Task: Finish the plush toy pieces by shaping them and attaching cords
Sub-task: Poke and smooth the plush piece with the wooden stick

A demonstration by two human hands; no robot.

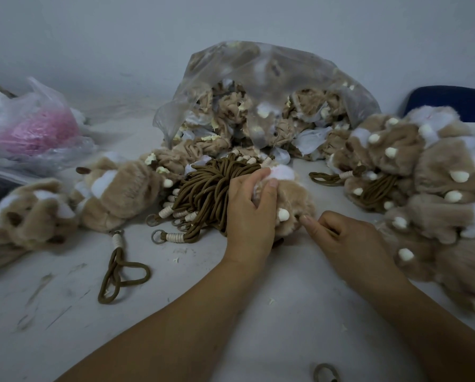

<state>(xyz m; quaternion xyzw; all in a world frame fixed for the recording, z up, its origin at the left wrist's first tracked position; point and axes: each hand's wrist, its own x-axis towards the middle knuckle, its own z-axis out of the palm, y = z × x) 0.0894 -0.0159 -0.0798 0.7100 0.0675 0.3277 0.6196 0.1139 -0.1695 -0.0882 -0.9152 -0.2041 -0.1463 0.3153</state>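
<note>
My left hand [251,213] grips the tan plush piece [294,199] from above, at table [175,312] centre. Right hand [341,235] pinches its near fur edge. Brown cord bundle [203,188] touches it on the left; finished plush pile [429,183] lies right.

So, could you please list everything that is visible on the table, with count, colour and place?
plush piece in hand: one, tan with white, centre
cord bundle: many, brown with cream wraps, left of the hands
loose cord: one, brown, front left
clear bag: one, full of tan pieces, back centre
plush pile: many, tan and white, right
plush pieces: a few, tan, left
pink bag: one, clear with pink filling, back left
blue chair: one, back right
table: one, white
left hand: gripping the plush piece
right hand: pinching its edge
</note>
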